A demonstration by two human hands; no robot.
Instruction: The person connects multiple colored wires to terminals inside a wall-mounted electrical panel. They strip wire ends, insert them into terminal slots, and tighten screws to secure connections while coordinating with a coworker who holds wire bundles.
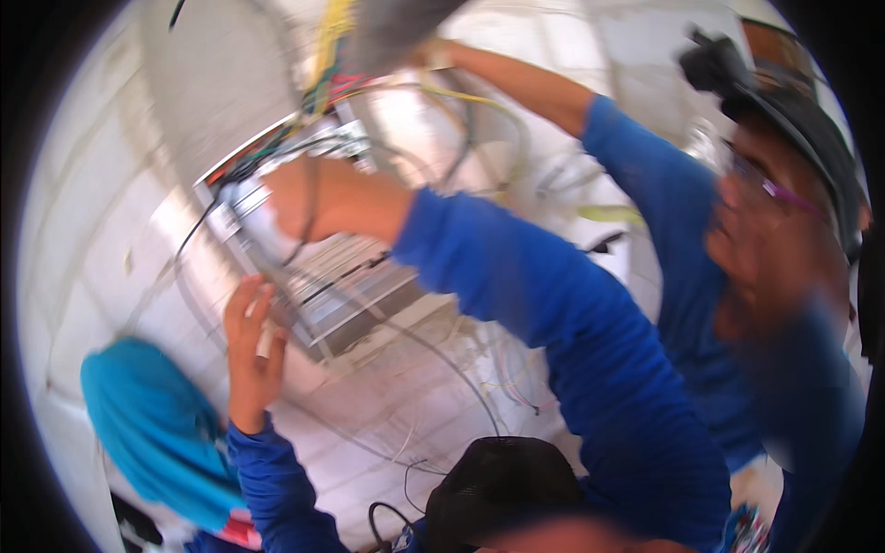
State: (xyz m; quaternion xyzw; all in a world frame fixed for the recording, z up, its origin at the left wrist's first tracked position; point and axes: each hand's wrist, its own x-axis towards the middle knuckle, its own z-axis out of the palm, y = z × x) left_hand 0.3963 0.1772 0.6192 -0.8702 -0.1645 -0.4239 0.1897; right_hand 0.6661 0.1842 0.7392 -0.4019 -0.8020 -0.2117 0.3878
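Note:
An open metal electrical panel box (pixel 355 318) is set in the pale block wall, with wires bunched along its upper edge. My right hand (pixel 300 198) reaches into its upper part, among dark cables and metal fittings. Blur and the parts around them hide those fingers, so whether they grip anything is unclear. Near the box's lower left side, my left hand (pixel 253 341) is raised with fingers apart and nothing in it. A bundle of yellow, green and red wires (pixel 323 78) comes down into the box from above. One dark cable (pixel 192 235) loops out to its left.
A co-worker in blue (pixel 678 244) on the right stretches an arm toward a blurred grey object (pixel 396 32) above the box. Someone with a turquoise head covering (pixel 152 424) is at lower left. A black cap-like shape (pixel 498 484) fills the bottom middle. Loose wires (pixel 521 373) hang along the wall.

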